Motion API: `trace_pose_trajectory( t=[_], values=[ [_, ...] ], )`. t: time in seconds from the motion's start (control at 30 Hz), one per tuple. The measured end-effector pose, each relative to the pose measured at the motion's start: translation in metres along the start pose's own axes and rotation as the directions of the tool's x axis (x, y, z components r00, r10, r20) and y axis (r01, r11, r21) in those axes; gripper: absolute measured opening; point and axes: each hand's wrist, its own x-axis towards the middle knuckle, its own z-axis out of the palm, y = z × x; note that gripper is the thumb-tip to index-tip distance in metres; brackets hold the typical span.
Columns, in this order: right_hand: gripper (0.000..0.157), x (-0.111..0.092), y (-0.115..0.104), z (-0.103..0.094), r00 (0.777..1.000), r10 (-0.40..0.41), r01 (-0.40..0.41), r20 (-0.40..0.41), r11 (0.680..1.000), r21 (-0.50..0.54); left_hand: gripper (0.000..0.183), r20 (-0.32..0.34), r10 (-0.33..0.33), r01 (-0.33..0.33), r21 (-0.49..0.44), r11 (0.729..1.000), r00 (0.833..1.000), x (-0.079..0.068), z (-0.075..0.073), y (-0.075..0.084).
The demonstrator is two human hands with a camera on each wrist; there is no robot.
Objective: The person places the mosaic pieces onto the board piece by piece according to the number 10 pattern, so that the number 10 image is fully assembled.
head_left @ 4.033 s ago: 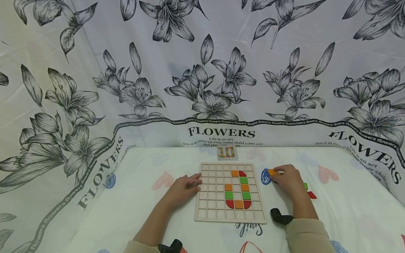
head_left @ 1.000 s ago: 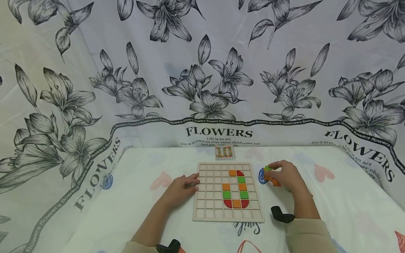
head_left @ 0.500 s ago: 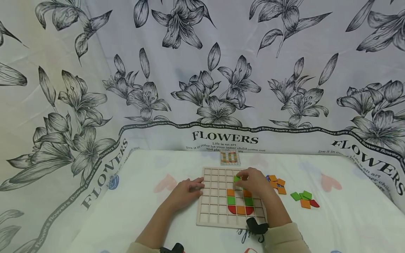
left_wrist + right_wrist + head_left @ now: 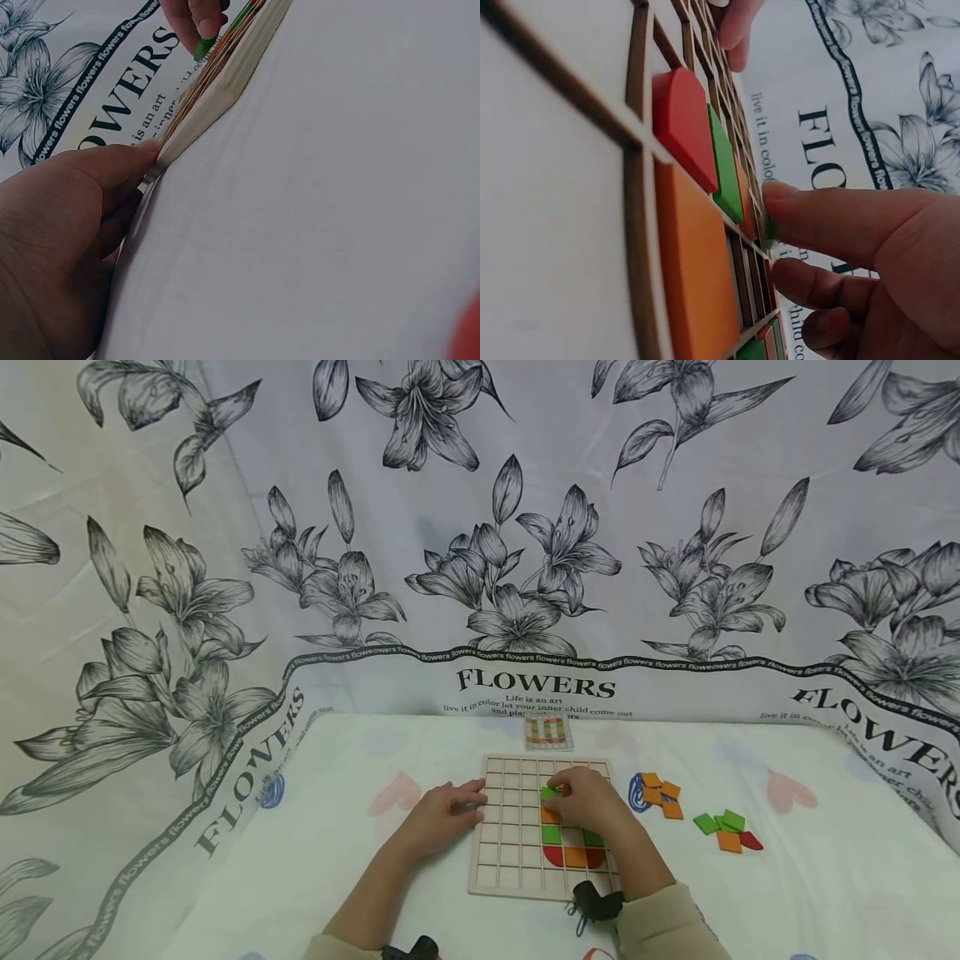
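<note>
A wooden grid board (image 4: 512, 852) lies on the white cloth, with orange, green and red tiles set in its right-hand columns. Between thumb and fingertips my right hand (image 4: 596, 800) pinches a green tile (image 4: 550, 793), right at the square above an orange tile (image 4: 551, 817). That hand covers the board's upper right tiles in the head view. Seen from the right wrist, the green tile (image 4: 771, 231) is mostly hidden behind the thumb. My left hand (image 4: 435, 818) touches the board's left edge, its thumb (image 4: 124, 161) resting along the rim.
Loose orange tiles (image 4: 660, 793) lie to the right of the board. Nearer on that side is a small heap of green, orange and red tiles (image 4: 727, 830). A small patterned card (image 4: 547, 732) sits behind the board, before a flower-printed curtain (image 4: 517, 560).
My right hand has left the loose tiles with a green tile, crossed to the board and shifted left over it. The left hand has stayed at the board's edge.
</note>
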Motion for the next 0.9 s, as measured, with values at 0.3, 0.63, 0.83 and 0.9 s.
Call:
trace_pose_trajectory(
  t=[0.3,0.63,0.83,0.9],
  values=[
    [0.023,0.001,0.006,0.000,1.000,0.010,-0.010,-0.015,1.000,0.001,0.026,-0.002,0.004,-0.004,-0.013,1.000,1.000,0.000,-0.002,0.002],
    [0.019,0.001,0.008,0.002,1.000,0.016,-0.017,-0.026,1.000,-0.011,0.026,-0.002,0.009,-0.009,-0.019,1.000,1.000,0.001,0.000,0.001],
    [0.021,0.001,0.014,-0.011,0.999,0.012,-0.011,-0.041,1.000,0.008,0.026,-0.001,-0.011,0.011,-0.015,1.000,1.000,0.002,0.000,0.001],
    [0.023,0.001,0.020,-0.019,0.999,0.011,-0.009,-0.048,1.000,0.023,0.026,-0.005,-0.014,0.014,-0.012,1.000,1.000,0.002,0.000,0.001]
  ],
)
